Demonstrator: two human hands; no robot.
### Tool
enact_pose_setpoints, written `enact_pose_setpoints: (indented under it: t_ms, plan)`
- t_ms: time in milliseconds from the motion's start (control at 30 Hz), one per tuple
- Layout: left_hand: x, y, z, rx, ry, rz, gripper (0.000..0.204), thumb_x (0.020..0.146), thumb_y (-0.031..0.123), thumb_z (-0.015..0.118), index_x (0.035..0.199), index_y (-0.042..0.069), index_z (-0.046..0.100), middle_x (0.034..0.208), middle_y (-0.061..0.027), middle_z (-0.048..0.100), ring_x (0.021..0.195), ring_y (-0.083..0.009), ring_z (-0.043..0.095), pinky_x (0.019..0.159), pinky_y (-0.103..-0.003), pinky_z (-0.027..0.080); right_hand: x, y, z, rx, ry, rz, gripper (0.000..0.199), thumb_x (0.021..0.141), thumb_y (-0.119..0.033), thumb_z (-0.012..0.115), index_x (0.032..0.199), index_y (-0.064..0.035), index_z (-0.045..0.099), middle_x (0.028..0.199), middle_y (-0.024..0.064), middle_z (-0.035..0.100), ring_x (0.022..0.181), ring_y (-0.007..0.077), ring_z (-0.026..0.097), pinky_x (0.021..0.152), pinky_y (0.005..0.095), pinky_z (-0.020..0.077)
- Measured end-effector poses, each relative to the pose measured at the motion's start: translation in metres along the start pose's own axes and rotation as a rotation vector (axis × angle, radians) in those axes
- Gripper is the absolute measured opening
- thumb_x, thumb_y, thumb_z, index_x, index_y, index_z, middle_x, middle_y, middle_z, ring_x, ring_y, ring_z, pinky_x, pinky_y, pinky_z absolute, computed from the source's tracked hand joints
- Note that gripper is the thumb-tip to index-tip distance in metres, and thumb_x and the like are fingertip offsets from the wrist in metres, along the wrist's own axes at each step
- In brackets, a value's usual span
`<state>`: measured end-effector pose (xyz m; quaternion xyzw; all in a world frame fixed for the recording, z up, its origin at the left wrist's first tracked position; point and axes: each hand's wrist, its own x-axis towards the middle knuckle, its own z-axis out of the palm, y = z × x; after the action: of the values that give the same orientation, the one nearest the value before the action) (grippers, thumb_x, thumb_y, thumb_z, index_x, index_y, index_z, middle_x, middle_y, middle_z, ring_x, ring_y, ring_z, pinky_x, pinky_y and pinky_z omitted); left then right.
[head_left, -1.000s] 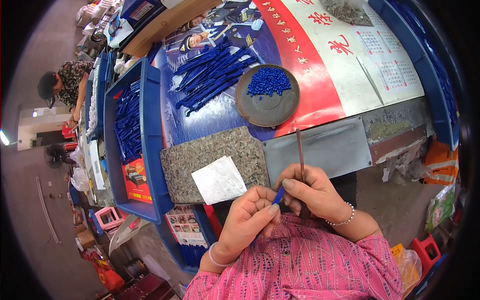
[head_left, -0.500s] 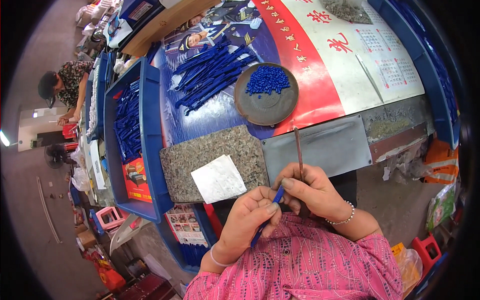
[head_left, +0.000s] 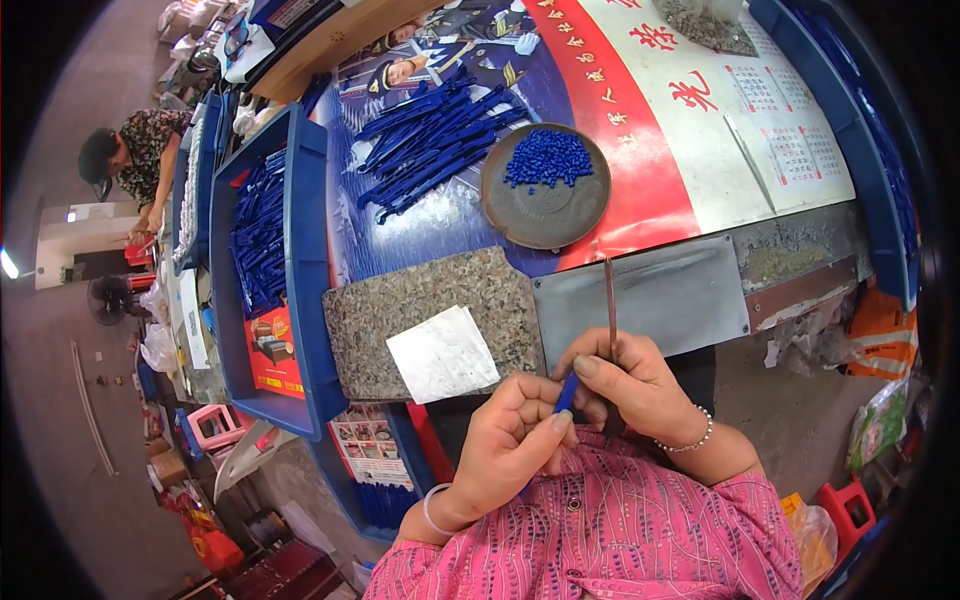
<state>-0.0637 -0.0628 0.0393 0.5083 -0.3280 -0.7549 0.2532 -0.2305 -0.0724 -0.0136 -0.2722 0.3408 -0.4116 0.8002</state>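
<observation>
Both my hands meet in front of my pink patterned shirt, at the near edge of the bench. My left hand (head_left: 515, 430) is closed, thumb and fingers pinching a slim blue plastic strip (head_left: 567, 393). The strip's lower part is mostly hidden by that hand. My right hand (head_left: 635, 385) has a thin brown rod (head_left: 611, 300), its tip pointing away over the grey metal plate (head_left: 655, 300). Right thumb and fingers also close at the strip's upper end. Beyond lie a round dish (head_left: 540, 215) of small blue beads (head_left: 550, 158) and a pile of blue strips (head_left: 430, 145).
A granite slab (head_left: 400, 285) with folded white paper (head_left: 443, 352) sits to the left. Blue trays of strips stand at the left (head_left: 307, 270) and right (head_left: 868, 165) edges. A metal blade-like tool (head_left: 750, 163) rests on the poster. Another person (head_left: 145, 165) sits far left.
The blue strip has tilted slightly in my fingers, and its lower end, seen below my left hand before, is now mostly covered. The whole view has shifted a little.
</observation>
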Motion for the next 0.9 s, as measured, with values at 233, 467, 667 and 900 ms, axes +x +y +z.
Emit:
enact_pose_setpoints:
  t_ms: [233, 467, 667, 900]
  plan:
    - [0.000, 0.000, -0.001, -0.011, -0.015, 0.001, 0.016, 0.088, 0.002, 0.050, 0.103, -0.003, 0.044, 0.076, -0.0082, 0.060, 0.053, -0.0084, 0.053, 0.048, -0.019, 0.042, 0.001, -0.001, 0.001, -0.005, 0.005, 0.007, 0.021, 0.092, -0.018, 0.048, 0.092, 0.0014, 0.055, 0.065, 0.0012, 0.051, 0.050, 0.0050, 0.043, 0.046, 0.0186, 0.0342]
    - [-0.002, -0.004, 0.003, 0.061, 0.003, 0.081, 0.017, 0.089, 0.002, 0.050, 0.104, -0.003, 0.044, 0.078, -0.0082, 0.060, 0.055, -0.0075, 0.055, 0.049, -0.018, 0.044, 0.001, 0.004, -0.001, 0.028, -0.004, -0.019, 0.020, 0.094, -0.018, 0.048, 0.091, 0.0005, 0.055, 0.066, 0.0012, 0.052, 0.050, 0.0051, 0.045, 0.046, 0.0187, 0.0359]
    - [0.000, -0.005, -0.002, 0.018, -0.023, 0.050, 0.016, 0.089, 0.003, 0.050, 0.103, -0.002, 0.044, 0.077, -0.0084, 0.060, 0.053, -0.0082, 0.054, 0.048, -0.018, 0.042, 0.001, 0.004, -0.001, 0.022, 0.008, -0.013, 0.020, 0.094, -0.018, 0.047, 0.092, 0.0002, 0.055, 0.066, 0.0011, 0.052, 0.049, 0.0049, 0.045, 0.044, 0.0183, 0.0359]
    - [0.011, -0.001, -0.013, -0.430, -0.138, -0.230, 0.017, 0.091, 0.013, 0.045, 0.100, -0.001, 0.047, 0.064, -0.0047, 0.051, 0.040, -0.0054, 0.038, 0.038, -0.017, 0.031, 0.001, -0.001, 0.002, 0.012, 0.037, 0.013, 0.023, 0.091, -0.021, 0.052, 0.096, 0.0014, 0.056, 0.065, 0.0021, 0.053, 0.047, 0.0055, 0.044, 0.044, 0.0186, 0.0352]
